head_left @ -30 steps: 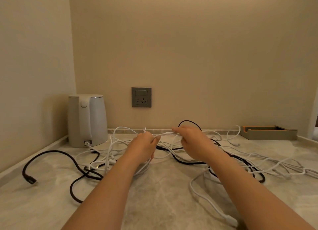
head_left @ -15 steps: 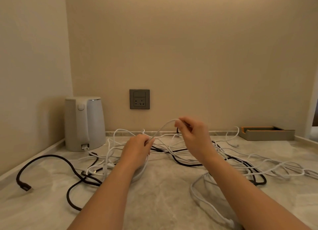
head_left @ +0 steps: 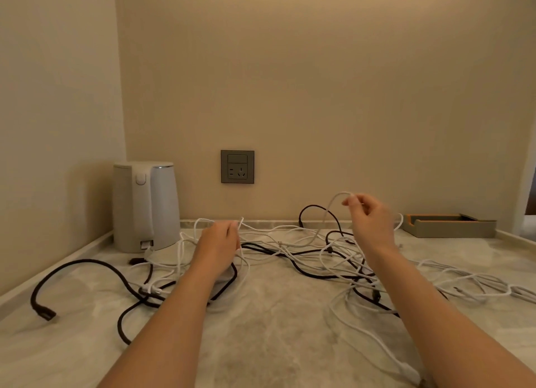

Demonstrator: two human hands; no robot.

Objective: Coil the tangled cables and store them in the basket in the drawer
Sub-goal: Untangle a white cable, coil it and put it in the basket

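Since half a second ago the right hand (head_left: 368,222) has swung out to the right of the wall socket (head_left: 237,166) and a little higher, drawing a strand of the white cable (head_left: 327,213) up into an arch, while the left hand (head_left: 220,242) has stayed low, just below the socket.

The white cable runs in loose loops across the countertop (head_left: 275,329) below the socket, crossing over and under the black cable (head_left: 87,264), whose free plug end lies far to the socket's lower left. The right hand pinches the white strand between thumb and fingertips, clear of the surface. The left hand is curled over a bunch of white strands, with one short end poking up past its fingers; it appears to be gripping them, though the fingers themselves are hidden behind the back of the hand.

This looks like the untangling step: one white cable is being teased out of the heap before any coiling. Next, the raised strand likely needs to be followed and drawn free from under the black loops without tightening them.

A kettle (head_left: 145,207) stands left of the socket and a tray (head_left: 449,225) well to its right. Neither basket nor drawer is in view.
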